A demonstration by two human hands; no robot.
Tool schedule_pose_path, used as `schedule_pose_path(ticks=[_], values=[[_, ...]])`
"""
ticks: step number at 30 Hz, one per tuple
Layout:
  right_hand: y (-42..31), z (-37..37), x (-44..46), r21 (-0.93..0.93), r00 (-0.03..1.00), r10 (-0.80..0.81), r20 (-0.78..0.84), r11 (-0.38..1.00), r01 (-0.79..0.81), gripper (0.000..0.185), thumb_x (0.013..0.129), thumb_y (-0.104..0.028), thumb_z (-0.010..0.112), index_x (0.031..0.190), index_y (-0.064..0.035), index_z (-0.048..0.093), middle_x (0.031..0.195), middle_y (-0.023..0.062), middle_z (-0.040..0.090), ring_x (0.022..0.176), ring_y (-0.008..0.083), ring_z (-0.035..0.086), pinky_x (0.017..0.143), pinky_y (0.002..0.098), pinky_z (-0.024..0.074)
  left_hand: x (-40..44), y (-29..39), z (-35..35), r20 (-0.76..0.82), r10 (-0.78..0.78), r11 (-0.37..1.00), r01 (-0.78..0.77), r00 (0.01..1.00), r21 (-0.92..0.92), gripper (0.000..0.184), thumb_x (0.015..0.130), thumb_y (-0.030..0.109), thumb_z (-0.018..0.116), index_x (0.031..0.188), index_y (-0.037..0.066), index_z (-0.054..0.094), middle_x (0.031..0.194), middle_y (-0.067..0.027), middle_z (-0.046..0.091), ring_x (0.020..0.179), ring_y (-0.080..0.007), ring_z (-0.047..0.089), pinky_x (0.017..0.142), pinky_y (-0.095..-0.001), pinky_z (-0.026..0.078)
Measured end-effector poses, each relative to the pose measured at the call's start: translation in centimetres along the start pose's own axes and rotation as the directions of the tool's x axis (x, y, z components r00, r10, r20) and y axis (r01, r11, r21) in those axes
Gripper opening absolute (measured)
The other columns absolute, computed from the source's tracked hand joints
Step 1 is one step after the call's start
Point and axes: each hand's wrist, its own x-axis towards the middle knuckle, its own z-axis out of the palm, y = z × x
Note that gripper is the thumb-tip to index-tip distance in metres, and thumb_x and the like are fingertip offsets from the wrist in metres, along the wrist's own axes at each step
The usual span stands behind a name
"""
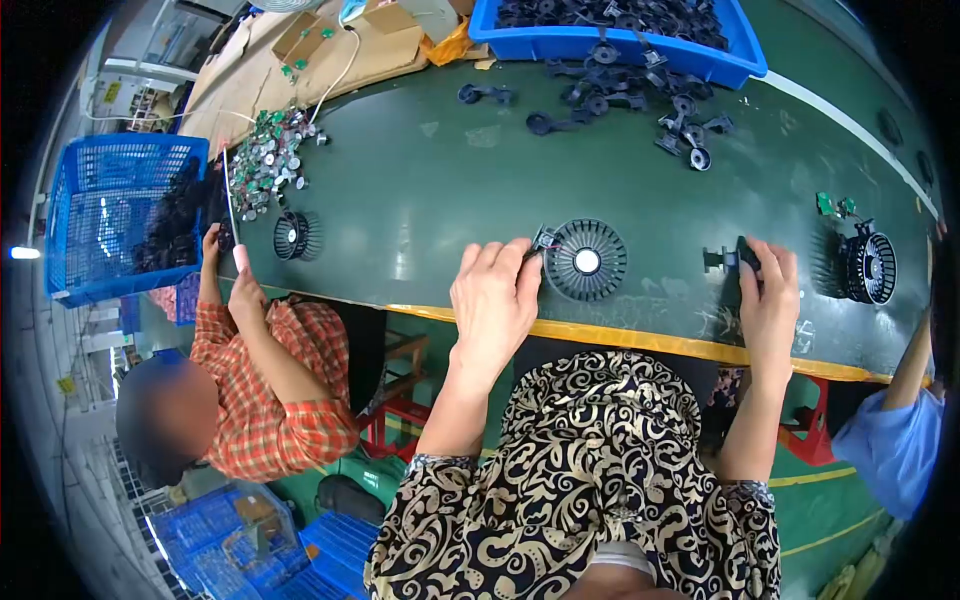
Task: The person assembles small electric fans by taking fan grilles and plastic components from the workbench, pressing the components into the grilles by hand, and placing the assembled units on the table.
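Note:
A black round fan wheel with a white centre (587, 261) sits on the green table (430, 200) in front of the person. My left hand (497, 292) is closed on a small dark part (541, 243) at the wheel's left edge, with a bit of red wire beside it. Farther right, my right hand (769, 290) grips a black plastic part (745, 262) just above the table near its front edge. The fingers partly hide both held parts.
Black parts (600, 100) lie loose before a blue tray (620, 45). Small green and silver pieces (270, 160) are heaped at left. Other wheels stand at left (291, 236) and right (870, 265). A co-worker in a checked shirt (280, 390) sits left, another in blue (895, 445) right.

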Motion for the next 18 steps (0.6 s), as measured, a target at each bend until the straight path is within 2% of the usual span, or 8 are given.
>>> schedule_pose_path(ticks=[5, 6, 8, 11, 12, 14, 18], values=[[-3.2, -2.5, 0.5, 0.021, 0.974, 0.126, 0.190, 0.991, -0.132, 0.030, 0.089, -0.010, 0.079, 0.118, -0.0018, 0.073, 0.096, 0.0157, 0.066, 0.069, 0.0275, 0.067, 0.067, 0.0408, 0.0543, -0.2, 0.5, -0.1, 0.080, 0.034, 0.986, -0.021, 0.996, -0.165, 0.011, 0.093, 0.014, 0.075, 0.094, 0.003, 0.076, 0.084, -0.0119, 0.073, 0.078, -0.0324, 0.065, 0.074, -0.0423, 0.052], [-4.2, -2.5, 0.3, 0.050, 0.985, 0.040, 0.165, 0.998, -0.049, 0.030, 0.087, -0.011, 0.081, 0.115, -0.0012, 0.074, 0.090, 0.0146, 0.066, 0.067, 0.0274, 0.067, 0.065, 0.0403, 0.0551, -0.3, 0.6, -0.1, 0.099, 0.033, 0.982, -0.014, 0.995, -0.189, 0.011, 0.093, 0.014, 0.075, 0.094, 0.003, 0.076, 0.084, -0.0119, 0.073, 0.078, -0.0320, 0.066, 0.074, -0.0420, 0.052], [-5.7, -1.5, -0.5, 0.217, 0.990, -0.077, 0.115, 0.975, 0.050, 0.033, 0.084, -0.010, 0.084, 0.114, -0.0023, 0.074, 0.097, 0.0135, 0.069, 0.069, 0.0208, 0.063, 0.059, 0.0332, 0.0497, -0.5, 1.0, 0.1, 0.142, 0.032, 0.972, 0.003, 0.989, -0.235, 0.012, 0.094, 0.015, 0.074, 0.093, 0.003, 0.076, 0.085, -0.0120, 0.074, 0.079, -0.0311, 0.066, 0.073, -0.0413, 0.053], [-8.3, 0.0, -0.8, 0.374, 0.961, -0.272, 0.050, 0.897, 0.234, 0.034, 0.081, -0.008, 0.087, 0.111, -0.0004, 0.073, 0.098, 0.0128, 0.069, 0.078, 0.0258, 0.069, 0.064, 0.0358, 0.0554, -0.7, 1.6, 0.4, 0.165, 0.035, 0.956, 0.015, 0.986, -0.292, 0.011, 0.094, 0.013, 0.072, 0.093, 0.002, 0.074, 0.083, -0.0124, 0.072, 0.078, -0.0310, 0.066, 0.073, -0.0413, 0.052], [-8.7, 0.9, -0.9, 0.383, 0.948, -0.316, 0.018, 0.879, 0.286, 0.034, 0.080, -0.008, 0.087, 0.110, -0.0006, 0.073, 0.099, 0.0128, 0.068, 0.079, 0.0282, 0.070, 0.065, 0.0383, 0.0564, -0.7, 1.7, 0.6, 0.166, 0.037, 0.953, 0.015, 0.985, -0.302, 0.011, 0.095, 0.013, 0.072, 0.092, 0.002, 0.074, 0.082, -0.0125, 0.071, 0.078, -0.0312, 0.065, 0.072, -0.0414, 0.052], [-9.8, 1.3, -0.7, 0.364, 0.928, -0.367, 0.062, 0.874, 0.322, 0.032, 0.081, -0.011, 0.084, 0.109, -0.0015, 0.071, 0.097, 0.0119, 0.063, 0.083, 0.0317, 0.070, 0.069, 0.0411, 0.0584, -0.7, 1.7, 0.9, 0.161, 0.034, 0.947, 0.020, 0.986, -0.322, 0.011, 0.096, 0.012, 0.070, 0.092, 0.001, 0.072, 0.079, -0.0128, 0.069, 0.077, -0.0316, 0.065, 0.072, -0.0417, 0.051], [-10.0, 2.6, -0.5, 0.267, 0.898, -0.413, 0.150, 0.892, 0.365, 0.033, 0.081, -0.013, 0.082, 0.109, -0.0003, 0.070, 0.098, 0.0110, 0.060, 0.090, 0.0303, 0.068, 0.073, 0.0417, 0.0579, -0.8, 1.6, 1.3, 0.171, 0.009, 0.942, 0.049, 0.985, -0.331, 0.011, 0.096, 0.011, 0.067, 0.089, 0.002, 0.069, 0.075, -0.0128, 0.067, 0.073, -0.0322, 0.063, 0.071, -0.0422, 0.050]])
